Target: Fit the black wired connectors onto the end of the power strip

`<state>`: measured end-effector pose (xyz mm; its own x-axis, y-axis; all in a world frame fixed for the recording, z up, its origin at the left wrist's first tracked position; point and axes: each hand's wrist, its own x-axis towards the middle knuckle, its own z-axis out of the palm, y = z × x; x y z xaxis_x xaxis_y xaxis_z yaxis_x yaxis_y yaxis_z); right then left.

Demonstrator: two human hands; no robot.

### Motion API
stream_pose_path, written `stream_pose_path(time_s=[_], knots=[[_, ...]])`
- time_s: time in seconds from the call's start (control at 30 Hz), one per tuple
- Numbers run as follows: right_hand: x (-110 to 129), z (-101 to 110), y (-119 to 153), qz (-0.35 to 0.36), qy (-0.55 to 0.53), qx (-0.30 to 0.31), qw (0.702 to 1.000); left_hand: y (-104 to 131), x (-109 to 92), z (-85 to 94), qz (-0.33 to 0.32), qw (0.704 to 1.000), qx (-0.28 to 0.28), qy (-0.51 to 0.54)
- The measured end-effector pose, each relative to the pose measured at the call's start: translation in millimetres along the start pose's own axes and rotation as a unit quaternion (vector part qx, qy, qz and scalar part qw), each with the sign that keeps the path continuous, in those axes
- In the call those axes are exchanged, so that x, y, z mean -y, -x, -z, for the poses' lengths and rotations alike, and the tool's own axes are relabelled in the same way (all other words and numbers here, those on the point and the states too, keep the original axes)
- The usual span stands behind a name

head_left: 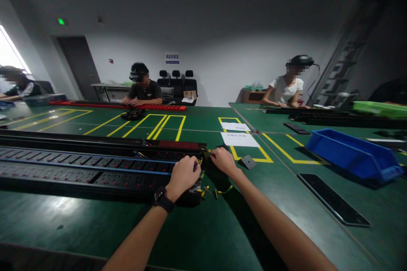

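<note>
Long black power strips (pixel 127 180) with rows of sockets and small red parts lie side by side across the left of the table. My left hand (pixel 184 173), a watch on its wrist, rests at their right end with its fingers curled; whatever is in them is hidden. Just to the right, my right hand (pixel 222 159) is closed in a pinch near the strip end, and I cannot make out what it holds. Yellow-ended wires (pixel 206 189) stick out below my left fingers. Beside them on the table lies a small metal-tipped connector (pixel 216 194).
A small dark bracket (pixel 247 161) and paper sheets (pixel 240 139) lie beyond my right hand. Farther right are a phone-like black slab (pixel 333 199) and a blue bin (pixel 352 154). Two people sit across the green table (pixel 203 114), another at far left.
</note>
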<state>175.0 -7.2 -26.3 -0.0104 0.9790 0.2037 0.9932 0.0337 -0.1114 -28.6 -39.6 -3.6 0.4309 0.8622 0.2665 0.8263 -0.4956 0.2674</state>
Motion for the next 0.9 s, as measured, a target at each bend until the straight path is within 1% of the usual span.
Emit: stream_pose_path(time_s=[0.1,0.2,0.27,0.33,0.4,0.5,0.6,0.67,0.73,0.8,0.9], knots=[[-3,5,3,0.019,-0.009,0.044,0.999,0,0,-1.2,-0.001,1.000,-0.004,-0.006],[-10,13,5,0.002,0.004,0.062,0.998,-1,0,-1.8,0.000,1.000,-0.005,-0.009],[-12,18,5,-0.023,0.015,0.045,0.999,-1,0,-1.6,0.000,1.000,-0.001,-0.008],[-9,20,4,-0.032,-0.003,0.008,0.999,-1,0,-1.0,0.000,1.000,0.002,-0.007],[-2,19,3,-0.010,-0.064,-0.023,0.998,0,-1,-0.5,0.000,1.000,0.003,-0.008],[11,12,0,0.046,-0.170,-0.040,0.984,0,-1,-0.3,0.001,1.000,0.002,-0.009],[14,7,-3,0.064,-0.199,-0.047,0.977,0,-1,-0.1,0.001,1.000,0.003,-0.007],[6,6,-4,0.056,-0.191,-0.046,0.979,0,-1,0.6,0.000,1.000,0.002,-0.004],[-9,7,-4,0.036,-0.183,-0.040,0.982,1,-1,1.6,-0.003,1.000,0.001,-0.001],[-31,7,-3,0.009,-0.180,-0.020,0.983,1,-1,2.5,-0.002,1.000,0.001,0.001],[-67,4,3,-0.049,-0.170,0.025,0.984,2,-2,2.5,-0.001,1.000,0.001,0.002]])
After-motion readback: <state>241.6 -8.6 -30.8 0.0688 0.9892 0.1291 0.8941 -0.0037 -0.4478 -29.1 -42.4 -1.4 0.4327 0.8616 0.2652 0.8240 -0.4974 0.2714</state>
